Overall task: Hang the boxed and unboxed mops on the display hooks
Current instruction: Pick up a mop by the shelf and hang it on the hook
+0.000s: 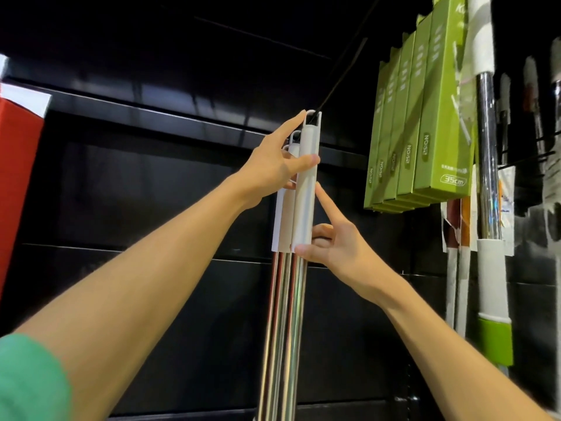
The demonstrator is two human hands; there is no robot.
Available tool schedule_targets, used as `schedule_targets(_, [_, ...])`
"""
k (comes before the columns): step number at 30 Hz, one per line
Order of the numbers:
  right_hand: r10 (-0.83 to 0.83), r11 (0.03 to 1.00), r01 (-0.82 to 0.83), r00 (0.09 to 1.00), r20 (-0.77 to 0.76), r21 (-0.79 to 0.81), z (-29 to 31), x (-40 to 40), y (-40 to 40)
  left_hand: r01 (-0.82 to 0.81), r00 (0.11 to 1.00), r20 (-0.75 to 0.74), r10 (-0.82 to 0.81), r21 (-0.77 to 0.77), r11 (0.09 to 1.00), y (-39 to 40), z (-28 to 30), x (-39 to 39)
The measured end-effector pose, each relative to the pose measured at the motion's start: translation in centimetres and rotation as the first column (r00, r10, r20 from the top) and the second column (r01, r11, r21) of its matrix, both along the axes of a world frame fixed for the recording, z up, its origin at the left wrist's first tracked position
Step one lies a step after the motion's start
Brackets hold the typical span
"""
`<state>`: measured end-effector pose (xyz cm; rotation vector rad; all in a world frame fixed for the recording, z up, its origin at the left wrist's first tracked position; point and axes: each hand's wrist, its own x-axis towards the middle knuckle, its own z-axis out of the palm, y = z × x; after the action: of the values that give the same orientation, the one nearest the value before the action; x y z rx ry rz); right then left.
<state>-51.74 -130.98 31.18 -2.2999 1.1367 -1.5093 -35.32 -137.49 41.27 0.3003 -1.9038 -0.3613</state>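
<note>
Front white-gripped chrome mop handle [306,183], loop at black display hook [343,71] tip: left hand [273,168] pinches grip below hook, right hand [337,241] pinches grip's base. Loop may slip off if released early.

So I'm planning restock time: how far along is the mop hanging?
Done: green boxes hang at the right, with unboxed mops beside them. In hand: left hand and right hand hold white-handled mops, front loop reaching the black hook. What's left isn't visible.
</note>
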Motion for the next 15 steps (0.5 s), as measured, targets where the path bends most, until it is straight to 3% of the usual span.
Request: schedule_targets(15, [-0.057,0.998,0.057,0.998,0.003,0.036,-0.2,0.3,-2.4,-0.117,0.993,0.003,0.117,-0.013,0.993,-2.0,-1.4,-0.2])
